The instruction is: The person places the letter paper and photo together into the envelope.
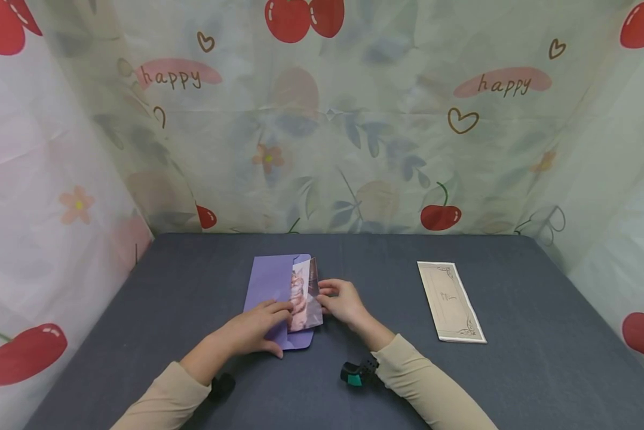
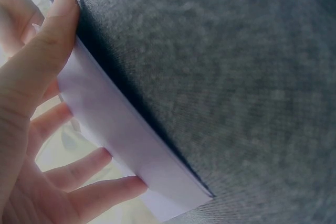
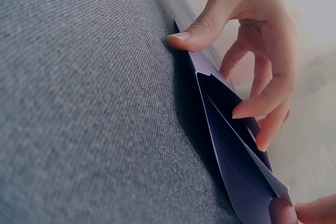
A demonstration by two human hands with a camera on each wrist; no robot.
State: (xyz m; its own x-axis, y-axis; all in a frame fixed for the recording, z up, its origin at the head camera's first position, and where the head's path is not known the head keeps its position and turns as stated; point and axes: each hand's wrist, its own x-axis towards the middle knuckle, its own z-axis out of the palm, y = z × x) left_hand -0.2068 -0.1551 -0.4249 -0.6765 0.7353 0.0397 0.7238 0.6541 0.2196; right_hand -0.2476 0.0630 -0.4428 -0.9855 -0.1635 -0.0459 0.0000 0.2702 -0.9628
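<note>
A purple envelope (image 1: 268, 278) lies on the dark table, its open side facing right. Partly inside that opening is a picture card (image 1: 299, 289) with pink artwork, its right part sticking out. My left hand (image 1: 254, 329) rests on the envelope with fingers spread. Its fingertips lie by the envelope's lip, as the right wrist view also shows, and its thumb is at the near edge. The card's right edge is pinched by my right hand (image 1: 346, 303) between thumb and fingers. In the right wrist view the envelope mouth gapes around the card (image 3: 252, 150). How deep the card sits is hidden.
A cream card with ornate corner print (image 1: 451, 301) lies apart on the right of the table (image 1: 381, 263). Below my right wrist shows a black wrist device (image 1: 354, 373) with a teal patch. Fabric walls (image 1: 354, 119) with cherry prints border the table's back and sides.
</note>
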